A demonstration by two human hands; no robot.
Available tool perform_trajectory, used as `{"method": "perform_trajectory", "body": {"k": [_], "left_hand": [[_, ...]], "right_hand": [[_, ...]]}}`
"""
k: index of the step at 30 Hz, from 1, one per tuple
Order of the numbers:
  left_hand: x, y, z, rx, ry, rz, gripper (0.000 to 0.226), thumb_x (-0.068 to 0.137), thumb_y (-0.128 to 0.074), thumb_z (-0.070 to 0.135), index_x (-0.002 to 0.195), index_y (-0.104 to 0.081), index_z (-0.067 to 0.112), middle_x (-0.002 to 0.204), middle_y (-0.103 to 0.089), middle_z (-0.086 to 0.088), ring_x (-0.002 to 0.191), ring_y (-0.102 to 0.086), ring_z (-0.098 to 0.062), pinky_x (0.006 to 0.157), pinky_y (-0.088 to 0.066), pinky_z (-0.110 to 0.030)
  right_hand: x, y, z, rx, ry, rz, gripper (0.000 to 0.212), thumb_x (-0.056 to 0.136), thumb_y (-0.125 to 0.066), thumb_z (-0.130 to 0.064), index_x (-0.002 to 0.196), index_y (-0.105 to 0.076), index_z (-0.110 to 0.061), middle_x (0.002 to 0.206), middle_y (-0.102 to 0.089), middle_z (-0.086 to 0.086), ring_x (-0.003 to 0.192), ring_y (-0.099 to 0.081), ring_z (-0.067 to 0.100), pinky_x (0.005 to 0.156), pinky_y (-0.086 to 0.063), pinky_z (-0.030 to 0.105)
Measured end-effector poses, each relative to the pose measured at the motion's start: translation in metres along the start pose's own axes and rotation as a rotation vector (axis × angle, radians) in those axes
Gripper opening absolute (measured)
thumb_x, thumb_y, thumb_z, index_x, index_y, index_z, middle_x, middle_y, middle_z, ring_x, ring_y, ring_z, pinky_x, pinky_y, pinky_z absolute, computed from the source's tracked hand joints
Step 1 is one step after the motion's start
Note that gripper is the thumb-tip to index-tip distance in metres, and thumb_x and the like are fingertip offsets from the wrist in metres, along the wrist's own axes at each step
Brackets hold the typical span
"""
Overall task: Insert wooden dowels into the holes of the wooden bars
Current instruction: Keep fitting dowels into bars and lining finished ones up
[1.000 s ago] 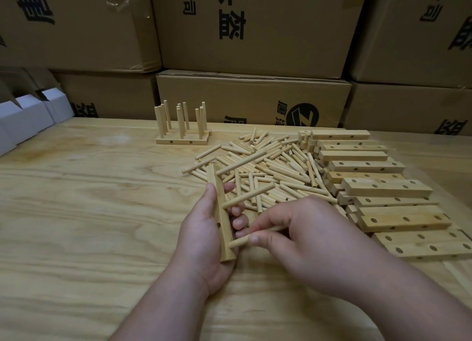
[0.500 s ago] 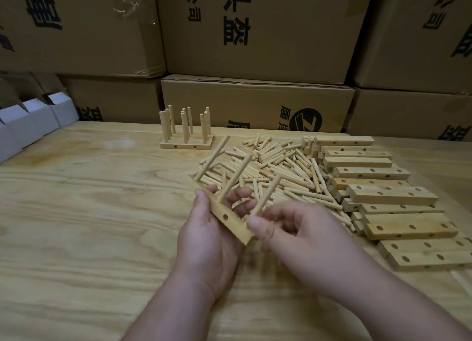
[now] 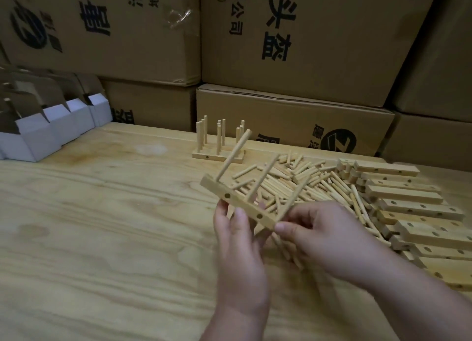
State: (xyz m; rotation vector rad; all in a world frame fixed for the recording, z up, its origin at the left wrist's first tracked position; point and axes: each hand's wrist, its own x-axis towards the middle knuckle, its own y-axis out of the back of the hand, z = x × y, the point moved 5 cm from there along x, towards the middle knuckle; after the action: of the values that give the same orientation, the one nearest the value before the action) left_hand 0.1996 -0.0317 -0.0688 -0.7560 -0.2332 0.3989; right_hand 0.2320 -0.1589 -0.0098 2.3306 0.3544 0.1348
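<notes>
Both hands hold the bar (image 3: 241,204) above the table (image 3: 102,225): left hand (image 3: 237,241) grips underneath, right hand (image 3: 319,236) apparently pinches its near-right end. Its long axis runs far-left to near-right, three dowels (image 3: 236,156) pointing up and away; since earlier, it is lifted higher.

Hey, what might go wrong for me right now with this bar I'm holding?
The bar is held tilted in the air, so its three dowels may slip out if loosely seated. The right hand pinches only the bar's end, so pushing could twist it. The loose dowel pile underneath could scatter.
</notes>
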Motion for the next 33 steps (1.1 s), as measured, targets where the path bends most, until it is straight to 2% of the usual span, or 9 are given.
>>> {"method": "perform_trajectory", "body": {"k": [3,5,8,11,13,17,22,28,33], "left_hand": [[0.005,0.010,0.011,0.036,-0.057,0.131,0.029,0.105,-0.041,0.033,0.131,-0.051,0.039,0.121,-0.073,0.006,0.114,-0.068,-0.013,0.090,-0.051,-0.038],[0.008,0.012,0.014,0.028,-0.031,0.190,0.030,0.100,-0.045,0.029,0.129,-0.052,0.035,0.117,-0.074,0.004,0.110,-0.070,-0.014,0.085,-0.051,-0.038],[0.011,0.011,0.016,0.002,0.008,0.243,0.047,0.075,-0.053,0.036,0.122,-0.054,0.030,0.112,-0.075,-0.002,0.102,-0.073,-0.017,0.078,-0.052,-0.039],[0.012,0.012,0.016,0.004,0.011,0.282,0.046,0.073,-0.054,0.033,0.119,-0.056,0.026,0.105,-0.077,-0.004,0.096,-0.075,-0.019,0.072,-0.050,-0.039],[0.013,0.011,0.017,0.013,0.013,0.271,0.040,0.078,-0.055,0.027,0.118,-0.057,0.025,0.101,-0.078,-0.003,0.092,-0.076,-0.020,0.068,-0.048,-0.038],[0.012,0.008,0.020,0.043,0.050,0.219,0.051,0.067,-0.054,0.029,0.117,-0.057,0.022,0.092,-0.078,-0.010,0.077,-0.076,-0.029,0.057,-0.040,-0.035],[0.007,0.000,0.024,0.095,0.085,0.106,0.046,0.069,-0.049,0.028,0.112,-0.057,0.014,0.077,-0.073,-0.018,0.050,-0.066,-0.030,0.042,-0.033,-0.023],[0.007,0.001,0.023,0.222,0.136,0.069,0.020,0.097,-0.039,0.010,0.108,-0.056,0.011,0.069,-0.069,-0.016,0.042,-0.060,-0.028,0.044,-0.029,-0.027],[0.007,0.001,0.021,0.197,0.127,0.107,0.033,0.073,-0.049,0.025,0.095,-0.059,0.003,0.061,-0.065,-0.015,0.037,-0.054,-0.024,0.041,-0.028,-0.024]], "right_hand": [[0.061,0.007,-0.016,-0.148,0.066,0.125,0.006,0.092,-0.070,-0.039,0.088,-0.073,-0.036,0.073,-0.069,-0.016,0.071,-0.064,0.000,0.060,-0.044,0.018],[0.104,0.007,-0.021,-0.220,0.093,0.180,0.011,0.093,-0.068,-0.039,0.098,-0.075,-0.031,0.077,-0.064,-0.019,0.076,-0.058,-0.002,0.061,-0.041,0.018],[0.157,0.000,-0.020,-0.347,0.090,0.206,0.018,0.095,-0.066,-0.039,0.105,-0.075,-0.027,0.087,-0.069,-0.011,0.084,-0.063,0.014,0.072,-0.050,0.030],[0.194,-0.013,-0.018,-0.451,0.092,0.181,0.020,0.096,-0.064,-0.038,0.107,-0.075,-0.026,0.088,-0.068,-0.007,0.085,-0.062,0.019,0.079,-0.055,0.034],[0.211,-0.021,-0.016,-0.522,0.086,0.153,0.019,0.096,-0.062,-0.039,0.107,-0.074,-0.028,0.085,-0.067,-0.008,0.083,-0.063,0.018,0.079,-0.057,0.035],[0.231,-0.035,-0.013,-0.632,0.069,0.073,0.018,0.098,-0.058,-0.040,0.106,-0.071,-0.031,0.086,-0.066,-0.008,0.080,-0.060,0.015,0.066,-0.052,0.032],[0.242,-0.040,-0.010,-0.670,0.049,0.077,0.020,0.097,-0.059,-0.041,0.102,-0.073,-0.029,0.083,-0.067,-0.006,0.078,-0.062,0.015,0.069,-0.057,0.034],[0.245,-0.041,-0.005,-0.673,0.029,0.125,0.022,0.096,-0.061,-0.044,0.089,-0.074,-0.029,0.074,-0.067,-0.007,0.071,-0.062,0.015,0.059,-0.052,0.030],[0.249,-0.042,-0.006,-0.684,0.032,0.157,0.023,0.095,-0.061,-0.045,0.085,-0.073,-0.029,0.072,-0.067,-0.007,0.070,-0.063,0.016,0.060,-0.054,0.031]]}}
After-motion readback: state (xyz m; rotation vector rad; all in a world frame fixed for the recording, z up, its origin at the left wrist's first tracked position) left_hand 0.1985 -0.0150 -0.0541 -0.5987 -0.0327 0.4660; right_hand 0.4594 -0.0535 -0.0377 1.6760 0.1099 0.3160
